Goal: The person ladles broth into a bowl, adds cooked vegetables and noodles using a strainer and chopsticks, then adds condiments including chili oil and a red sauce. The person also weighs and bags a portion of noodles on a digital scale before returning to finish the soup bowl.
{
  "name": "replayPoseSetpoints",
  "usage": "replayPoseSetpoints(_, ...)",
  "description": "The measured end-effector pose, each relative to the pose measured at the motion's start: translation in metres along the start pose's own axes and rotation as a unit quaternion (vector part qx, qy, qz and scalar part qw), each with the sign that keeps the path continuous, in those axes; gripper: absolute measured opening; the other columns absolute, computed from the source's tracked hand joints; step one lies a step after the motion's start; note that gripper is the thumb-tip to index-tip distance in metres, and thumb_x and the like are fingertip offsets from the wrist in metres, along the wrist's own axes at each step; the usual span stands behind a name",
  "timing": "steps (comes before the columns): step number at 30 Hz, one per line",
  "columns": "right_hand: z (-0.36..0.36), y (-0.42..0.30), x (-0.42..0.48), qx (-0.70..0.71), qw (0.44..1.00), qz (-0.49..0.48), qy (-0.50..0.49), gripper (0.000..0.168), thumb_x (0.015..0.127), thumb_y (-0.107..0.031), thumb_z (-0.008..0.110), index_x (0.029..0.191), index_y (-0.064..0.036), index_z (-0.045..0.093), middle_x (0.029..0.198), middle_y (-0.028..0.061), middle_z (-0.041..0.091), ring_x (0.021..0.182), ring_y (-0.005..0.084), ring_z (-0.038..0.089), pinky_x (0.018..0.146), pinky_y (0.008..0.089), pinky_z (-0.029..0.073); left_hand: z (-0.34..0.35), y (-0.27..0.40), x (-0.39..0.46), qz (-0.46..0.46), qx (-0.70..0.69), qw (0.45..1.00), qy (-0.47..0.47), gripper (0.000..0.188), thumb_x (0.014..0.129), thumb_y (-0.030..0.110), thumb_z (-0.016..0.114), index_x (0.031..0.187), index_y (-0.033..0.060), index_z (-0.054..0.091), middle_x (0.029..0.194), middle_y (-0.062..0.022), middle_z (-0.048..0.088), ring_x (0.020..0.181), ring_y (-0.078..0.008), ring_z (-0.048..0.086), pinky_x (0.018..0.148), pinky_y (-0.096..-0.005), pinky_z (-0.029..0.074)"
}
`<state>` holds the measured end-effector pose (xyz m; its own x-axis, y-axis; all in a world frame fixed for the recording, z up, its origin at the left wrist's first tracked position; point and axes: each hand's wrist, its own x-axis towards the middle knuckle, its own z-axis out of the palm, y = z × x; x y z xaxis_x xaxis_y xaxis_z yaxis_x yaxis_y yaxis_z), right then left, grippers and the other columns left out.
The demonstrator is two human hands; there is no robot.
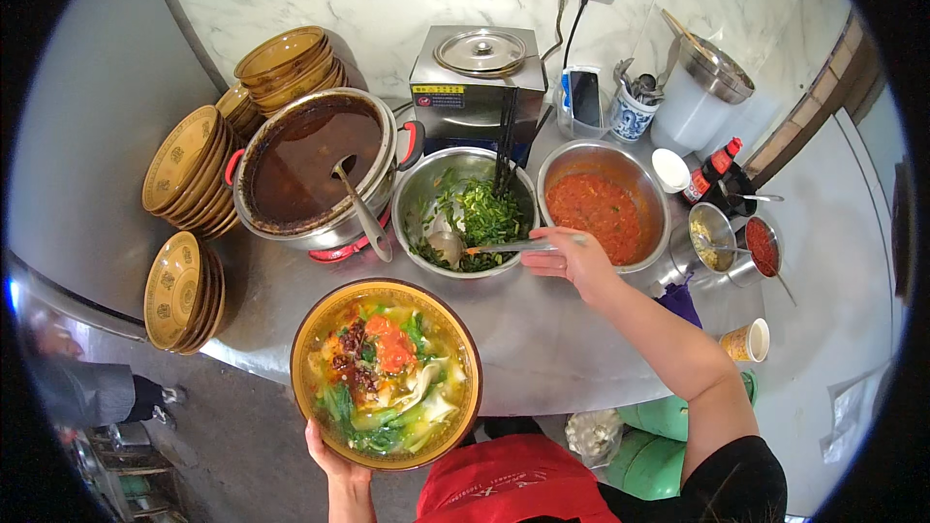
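Observation:
My left hand (pixel 340 456) holds a yellow-brown bowl of soup (pixel 459 443) by its lower left rim, over the front edge of the steel counter. Wide noodles or wrappers, leafy greens, red tomato sauce and dark chili show in its broth. My right hand (pixel 570 261) grips the handle of a metal ladle (pixel 445 247). The ladle's head rests among chopped green herbs (pixel 483 214) in a steel basin (pixel 408 229). Just right of that basin, partly behind my right hand, stands a steel bowl of red tomato sauce (pixel 592 207).
A pot of dark broth (pixel 312 160) with a ladle (pixel 363 214) stands at left. Stacked bowls (pixel 174 290) line the counter's left end. Condiment cups (pixel 708 232), a sauce bottle (pixel 712 171) and a paper cup (pixel 748 341) are at right. A person (pixel 94 392) is at lower left.

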<state>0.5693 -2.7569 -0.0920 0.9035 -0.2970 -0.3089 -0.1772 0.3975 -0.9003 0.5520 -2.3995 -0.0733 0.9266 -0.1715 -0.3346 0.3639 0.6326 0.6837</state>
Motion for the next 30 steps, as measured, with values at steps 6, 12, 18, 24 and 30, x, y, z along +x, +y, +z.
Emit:
replayPoseSetpoints(6, 0.004, 0.018, 0.034, -0.215, 0.968, -0.118, -0.057, 0.027, 0.085, -0.018, 0.04, 0.107, -0.005, 0.047, 0.097, 0.0143, 0.055, 0.088, 0.0231, 0.056, 0.076, 0.0306, 0.045, -0.003, -0.001, 0.006, 0.002, -0.009, 0.999, 0.039, 0.053, 0.073, 0.038, 0.049, 0.113, 0.0049, 0.041, 0.111, -0.0105, 0.046, 0.1, -0.0272, 0.045, 0.084, -0.0404, 0.038)
replayPoseSetpoints(12, -0.003, -0.007, -0.014, -0.663, 0.635, -0.301, -0.26, 0.027, 0.082, -0.019, 0.044, 0.107, -0.01, 0.049, 0.091, 0.0098, 0.058, 0.075, 0.0269, 0.057, 0.064, 0.0333, 0.046, -0.015, -0.003, 0.011, -0.003, -0.004, 1.0, 0.021, 0.05, 0.078, 0.04, 0.04, 0.115, 0.006, 0.04, 0.114, -0.0104, 0.044, 0.102, -0.0266, 0.044, 0.086, -0.0392, 0.037)
replayPoseSetpoints(18, 0.004, -0.03, -0.04, -0.346, 0.923, -0.117, -0.124, 0.027, 0.083, -0.019, 0.042, 0.105, -0.005, 0.048, 0.092, 0.0156, 0.057, 0.077, 0.0219, 0.058, 0.067, 0.0322, 0.047, -0.012, -0.003, 0.014, -0.009, -0.01, 1.0, 0.015, 0.05, 0.076, 0.039, 0.043, 0.114, 0.006, 0.041, 0.113, -0.0103, 0.045, 0.101, -0.0265, 0.044, 0.085, -0.039, 0.038)
replayPoseSetpoints(24, 0.004, -0.027, -0.004, 0.052, 0.993, 0.104, 0.01, 0.031, 0.083, -0.021, 0.042, 0.101, 0.004, 0.045, 0.094, 0.0237, 0.053, 0.089, 0.0274, 0.055, 0.075, 0.0346, 0.047, -0.014, -0.001, 0.011, 0.001, -0.004, 1.0, 0.021, 0.049, 0.077, 0.039, 0.042, 0.113, 0.0061, 0.042, 0.112, -0.0099, 0.045, 0.101, -0.0259, 0.045, 0.085, -0.0381, 0.038)
replayPoseSetpoints(30, 0.0, -0.015, 0.005, 0.111, 0.991, 0.069, 0.024, 0.031, 0.083, -0.02, 0.042, 0.104, 0.004, 0.044, 0.096, 0.0234, 0.052, 0.09, 0.0283, 0.054, 0.076, 0.0368, 0.046, -0.017, -0.002, 0.012, -0.018, 0.001, 0.999, 0.039, 0.05, 0.075, 0.04, 0.042, 0.113, 0.0062, 0.042, 0.112, -0.01, 0.046, 0.101, -0.0261, 0.044, 0.086, -0.0387, 0.036)
